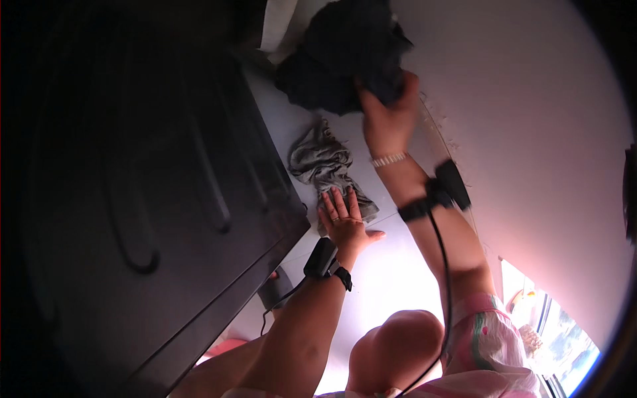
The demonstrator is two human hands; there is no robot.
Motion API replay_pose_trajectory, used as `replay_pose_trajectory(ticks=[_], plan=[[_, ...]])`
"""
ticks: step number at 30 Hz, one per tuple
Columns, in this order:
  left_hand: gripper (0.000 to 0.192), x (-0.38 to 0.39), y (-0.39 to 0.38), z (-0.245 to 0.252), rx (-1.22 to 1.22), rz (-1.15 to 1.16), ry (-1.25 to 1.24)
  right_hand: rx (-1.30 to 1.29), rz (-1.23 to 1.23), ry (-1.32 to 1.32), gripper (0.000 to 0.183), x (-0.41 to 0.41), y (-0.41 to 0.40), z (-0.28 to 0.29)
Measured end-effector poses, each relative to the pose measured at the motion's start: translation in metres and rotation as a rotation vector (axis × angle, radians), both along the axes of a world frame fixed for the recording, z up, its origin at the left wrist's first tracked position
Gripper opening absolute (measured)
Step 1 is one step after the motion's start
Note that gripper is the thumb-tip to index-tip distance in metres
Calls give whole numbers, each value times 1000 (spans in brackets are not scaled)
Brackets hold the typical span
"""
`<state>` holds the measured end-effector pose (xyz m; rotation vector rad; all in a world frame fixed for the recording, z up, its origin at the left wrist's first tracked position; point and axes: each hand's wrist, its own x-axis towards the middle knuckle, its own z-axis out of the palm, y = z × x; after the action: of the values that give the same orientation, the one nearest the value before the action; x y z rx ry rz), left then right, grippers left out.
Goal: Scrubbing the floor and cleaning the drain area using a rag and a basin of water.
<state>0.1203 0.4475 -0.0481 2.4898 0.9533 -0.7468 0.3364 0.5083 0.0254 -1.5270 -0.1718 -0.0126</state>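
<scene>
My left hand [344, 224] lies palm down, fingers spread, on the near end of a crumpled grey cloth [321, 156] on the pale tiled floor [388, 258]. Up and to the right, my right hand [390, 117] grips the near edge of a bunched dark cloth [343, 54], thumb and fingers pinched into its folds. This dark cloth is held beyond the grey one and is somewhat blurred. Its far end runs out at the top of the picture.
A dark glossy piece of furniture [199, 199] fills the left side, its corner close to my left hand. Along the right rises a pale wall [527, 124]. A black cable [443, 258] hangs from the device on my right forearm. My bent knee [398, 343] is below.
</scene>
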Motion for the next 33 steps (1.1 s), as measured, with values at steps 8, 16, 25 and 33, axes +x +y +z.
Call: replay_pose_trajectory(ticks=[8,16,25,33], plan=[[144,8,-3,-10,44,-66,186,-182,88,-57,65,-82,-163,33],[117,0,-10,-20,111,-36,19,-242,10,-1,60,-125,-258,41],[22,-69,13,12,-727,755,-782,18,76,219,56,-135,-289,39],[42,-83,16,157,-746,550,-610,-51,187,108,68,-126,-287,59]])
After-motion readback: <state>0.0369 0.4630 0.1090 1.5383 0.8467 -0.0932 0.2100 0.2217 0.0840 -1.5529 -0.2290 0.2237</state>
